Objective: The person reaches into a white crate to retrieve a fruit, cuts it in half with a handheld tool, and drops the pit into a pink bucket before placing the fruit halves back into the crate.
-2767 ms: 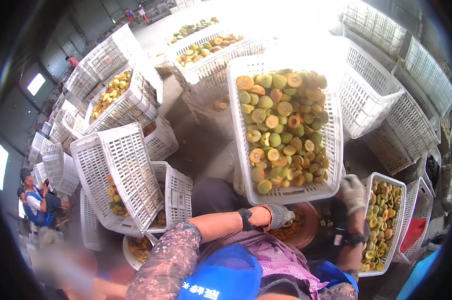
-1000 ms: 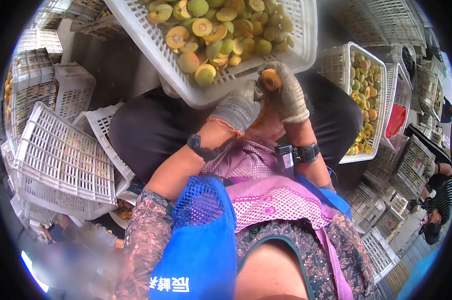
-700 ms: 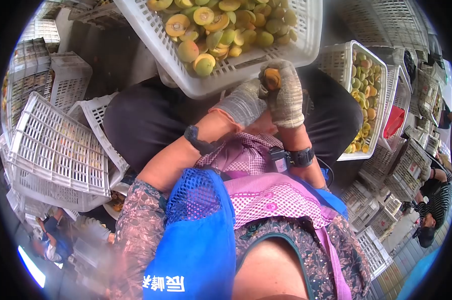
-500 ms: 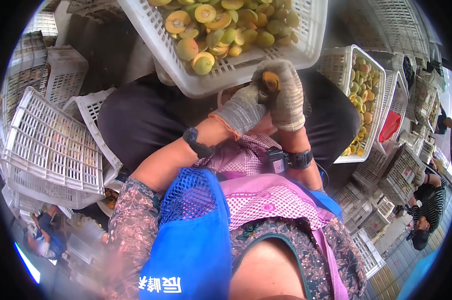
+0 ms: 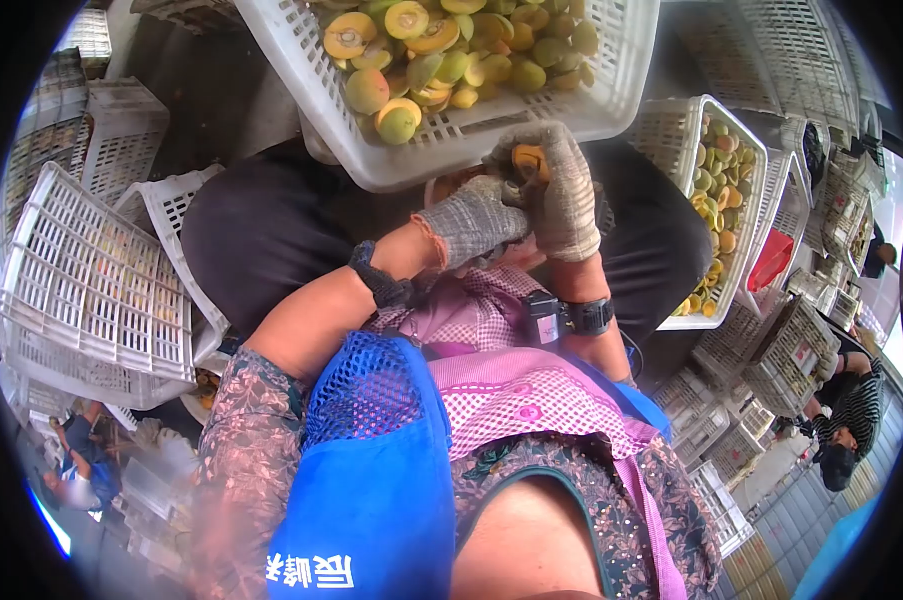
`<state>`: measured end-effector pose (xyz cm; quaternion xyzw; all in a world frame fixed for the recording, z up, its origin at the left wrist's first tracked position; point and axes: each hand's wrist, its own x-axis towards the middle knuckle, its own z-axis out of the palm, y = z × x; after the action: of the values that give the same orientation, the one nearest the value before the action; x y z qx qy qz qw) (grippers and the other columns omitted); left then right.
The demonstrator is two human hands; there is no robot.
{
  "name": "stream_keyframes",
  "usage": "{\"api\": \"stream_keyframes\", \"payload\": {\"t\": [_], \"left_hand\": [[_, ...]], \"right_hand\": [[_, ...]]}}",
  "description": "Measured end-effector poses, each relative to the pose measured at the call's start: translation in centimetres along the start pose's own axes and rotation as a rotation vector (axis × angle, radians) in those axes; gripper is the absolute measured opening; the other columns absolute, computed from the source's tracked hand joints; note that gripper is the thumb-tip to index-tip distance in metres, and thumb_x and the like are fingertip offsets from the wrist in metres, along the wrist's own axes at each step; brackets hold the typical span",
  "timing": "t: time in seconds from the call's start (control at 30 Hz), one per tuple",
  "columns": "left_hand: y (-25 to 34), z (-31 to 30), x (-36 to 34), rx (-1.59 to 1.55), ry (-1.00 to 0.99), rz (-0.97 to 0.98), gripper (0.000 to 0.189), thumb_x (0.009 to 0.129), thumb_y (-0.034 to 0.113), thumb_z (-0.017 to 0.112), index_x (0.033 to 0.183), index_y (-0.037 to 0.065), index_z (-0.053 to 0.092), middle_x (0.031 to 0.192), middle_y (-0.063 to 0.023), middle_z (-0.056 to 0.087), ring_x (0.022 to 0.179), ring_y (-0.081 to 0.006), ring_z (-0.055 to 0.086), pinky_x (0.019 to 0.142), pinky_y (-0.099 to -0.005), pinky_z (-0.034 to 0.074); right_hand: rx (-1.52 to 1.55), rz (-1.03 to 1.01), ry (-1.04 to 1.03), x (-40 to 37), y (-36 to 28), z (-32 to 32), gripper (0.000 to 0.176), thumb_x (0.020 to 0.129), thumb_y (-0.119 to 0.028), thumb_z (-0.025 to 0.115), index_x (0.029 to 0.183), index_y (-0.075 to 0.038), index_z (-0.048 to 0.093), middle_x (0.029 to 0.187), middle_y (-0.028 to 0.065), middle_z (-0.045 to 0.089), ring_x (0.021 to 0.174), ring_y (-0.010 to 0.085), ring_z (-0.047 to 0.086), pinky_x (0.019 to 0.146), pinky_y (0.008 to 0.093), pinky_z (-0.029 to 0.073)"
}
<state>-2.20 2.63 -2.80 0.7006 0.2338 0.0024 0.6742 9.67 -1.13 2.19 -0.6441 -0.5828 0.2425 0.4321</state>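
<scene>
My right hand (image 5: 568,195), in a pale knitted glove, is closed around a piece of cut fruit (image 5: 529,160) with orange flesh and a dark hollow. Against it, my left hand (image 5: 471,222), in a grey glove, has its fingers curled; what they hold is hidden. Both hands meet above my lap, just below the near rim of a white plastic crate (image 5: 371,180). Inside that crate lie many halved, green-yellow fruits (image 5: 398,120) resembling apricots or peaches, some with orange cut faces upward.
At the right stands another white crate (image 5: 693,170) of cut fruit, with a red item (image 5: 771,258) beyond it. Tilted empty crates (image 5: 96,270) lean on the left. Stacked crates (image 5: 791,350) and a person in a striped top (image 5: 856,400) are at far right; another person (image 5: 86,465) is lower left.
The view has shifted slightly. My hands stay together by the crate, and the cut fruit in my right hand has turned a little. The striped-top person at far right has changed posture.
</scene>
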Motion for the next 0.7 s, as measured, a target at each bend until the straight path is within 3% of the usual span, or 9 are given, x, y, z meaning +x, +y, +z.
{"api": "stream_keyframes", "payload": {"t": [0.17, 0.27, 0.37, 0.43, 0.47, 0.5, 0.57, 0.63, 0.7], "left_hand": [[1.1, 0.3, 0.2, 0.703, 0.274, 0.165, 0.037, 0.071, 0.044, 0.063, 0.093, 0.015, 0.070, 0.089, -0.0085, 0.069, 0.084, -0.0280, 0.065, 0.080, -0.0405, 0.050], [3.9, -1.2, -0.7, 0.834, 0.192, 0.100, 0.037, 0.071, 0.045, 0.063, 0.092, 0.014, 0.069, 0.089, -0.0095, 0.069, 0.087, -0.0297, 0.065, 0.082, -0.0397, 0.050], [2.9, -1.5, -1.1, 0.414, 0.229, -0.043, 0.036, 0.072, 0.045, 0.062, 0.089, 0.013, 0.068, 0.090, -0.0102, 0.069, 0.087, -0.0304, 0.064, 0.078, -0.0394, 0.050], [4.4, -2.6, -1.5, 0.297, 0.093, 0.254, 0.030, 0.072, 0.037, 0.064, 0.084, 0.011, 0.067, 0.089, -0.0100, 0.067, 0.082, -0.0279, 0.065, 0.072, -0.0384, 0.051], [3.0, -2.2, -2.0, -0.113, -0.050, -0.219, 0.021, 0.070, 0.028, 0.065, 0.080, 0.010, 0.065, 0.084, -0.0093, 0.065, 0.074, -0.0272, 0.064, 0.065, -0.0388, 0.050], [3.5, -2.6, -2.1, -0.116, -0.051, -0.224, 0.021, 0.070, 0.028, 0.065, 0.080, 0.010, 0.065, 0.084, -0.0093, 0.065, 0.074, -0.0272, 0.064, 0.065, -0.0388, 0.050], [5.2, -4.2, -1.9, 0.750, -0.489, 0.260, 0.009, 0.084, 0.008, 0.054, 0.078, 0.008, 0.061, 0.064, 0.0007, 0.056, 0.056, -0.0087, 0.053, 0.048, -0.0247, 0.042], [1.9, -3.0, -1.4, 0.272, -0.393, 0.096, 0.010, 0.085, 0.010, 0.054, 0.080, 0.009, 0.062, 0.065, 0.0002, 0.056, 0.055, -0.0103, 0.054, 0.048, -0.0238, 0.041], [3.5, -3.1, -1.1, -0.329, -0.323, -0.622, 0.013, 0.073, 0.014, 0.063, 0.086, 0.009, 0.065, 0.070, -0.0006, 0.059, 0.062, -0.0128, 0.059, 0.058, -0.0268, 0.046]], "right_hand": [[0.545, 0.582, -0.007, -0.2, 0.8, 1.2, 0.025, 0.095, -0.026, 0.050, 0.093, -0.002, 0.059, 0.084, 0.0064, 0.061, 0.078, 0.0145, 0.057, 0.074, 0.0283, 0.048], [0.354, 0.334, 0.056, -0.5, 3.3, 1.7, 0.030, 0.096, -0.030, 0.047, 0.091, -0.003, 0.058, 0.084, 0.0073, 0.061, 0.078, 0.0154, 0.058, 0.074, 0.0290, 0.049], [0.310, 0.329, 0.194, -0.2, 2.0, 1.7, 0.033, 0.096, -0.034, 0.046, 0.089, -0.003, 0.057, 0.082, 0.0077, 0.060, 0.077, 0.0154, 0.058, 0.073, 0.0291, 0.049], [0.480, 0.457, 0.125, -0.1, 1.7, 1.3, 0.036, 0.095, -0.038, 0.047, 0.089, -0.004, 0.057, 0.081, 0.0087, 0.059, 0.076, 0.0168, 0.058, 0.071, 0.0298, 0.048], [0.424, 0.360, 0.113, -0.5, 3.4, 1.7, 0.038, 0.094, -0.041, 0.047, 0.089, -0.004, 0.056, 0.079, 0.0082, 0.058, 0.074, 0.0180, 0.056, 0.069, 0.0303, 0.047], [0.425, 0.365, 0.110, -0.7, 3.2, 1.6, 0.038, 0.094, -0.041, 0.047, 0.089, -0.004, 0.056, 0.079, 0.0082, 0.058, 0.074, 0.0180, 0.056, 0.069, 0.0303, 0.047], [0.705, 0.519, 0.017, -0.9, 2.6, 1.4, 0.038, 0.093, -0.043, 0.049, 0.089, -0.005, 0.054, 0.077, 0.0077, 0.055, 0.073, 0.0188, 0.054, 0.068, 0.0311, 0.045], [0.560, 0.505, 0.034, -1.0, 2.7, 1.7, 0.034, 0.093, -0.040, 0.049, 0.086, -0.007, 0.051, 0.073, 0.0060, 0.051, 0.070, 0.0184, 0.050, 0.066, 0.0311, 0.044], [1.516, 0.838, 0.321, -1.3, 2.5, 1.6, 0.031, 0.094, -0.037, 0.049, 0.082, -0.009, 0.048, 0.070, 0.0039, 0.047, 0.065, 0.0172, 0.046, 0.062, 0.0303, 0.043]]}}
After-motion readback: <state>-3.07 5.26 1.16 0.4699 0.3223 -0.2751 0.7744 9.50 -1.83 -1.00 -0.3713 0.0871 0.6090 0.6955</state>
